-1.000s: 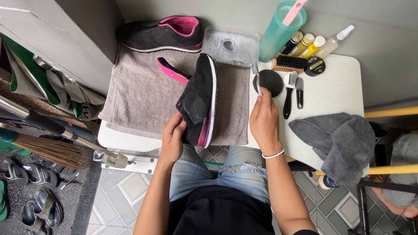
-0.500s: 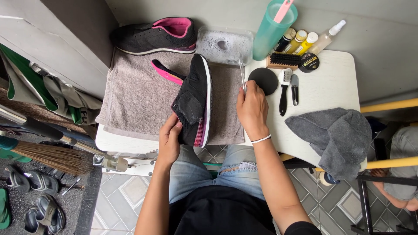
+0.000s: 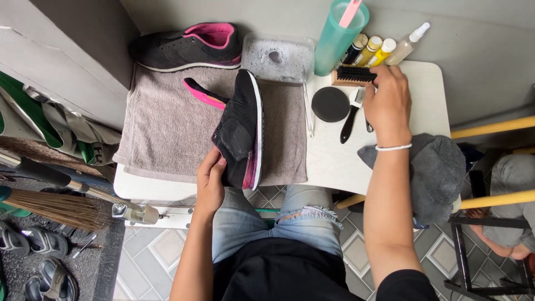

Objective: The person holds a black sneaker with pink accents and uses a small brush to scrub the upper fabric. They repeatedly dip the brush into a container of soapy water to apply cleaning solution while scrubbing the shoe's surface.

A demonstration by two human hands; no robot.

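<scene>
I am holding the shoe (image 3: 241,131) on its side on the towel (image 3: 167,128) with my left hand (image 3: 212,181), fingers wrapped round the heel; I should be keeping it steady. My right hand (image 3: 387,103), fingers curled loosely, is now reaching over the brush (image 3: 352,74). Before, it was by the round sponge (image 3: 330,104).

Bare tabletop (image 3: 334,161): left open between towel (image 3: 161,134) and grey cloth (image 3: 434,167).
Back edge: blocked by teal cup (image 3: 334,39), bottles (image 3: 379,50), brush (image 3: 354,74).
Tray (image 3: 278,56): apparently filled with suds.
</scene>
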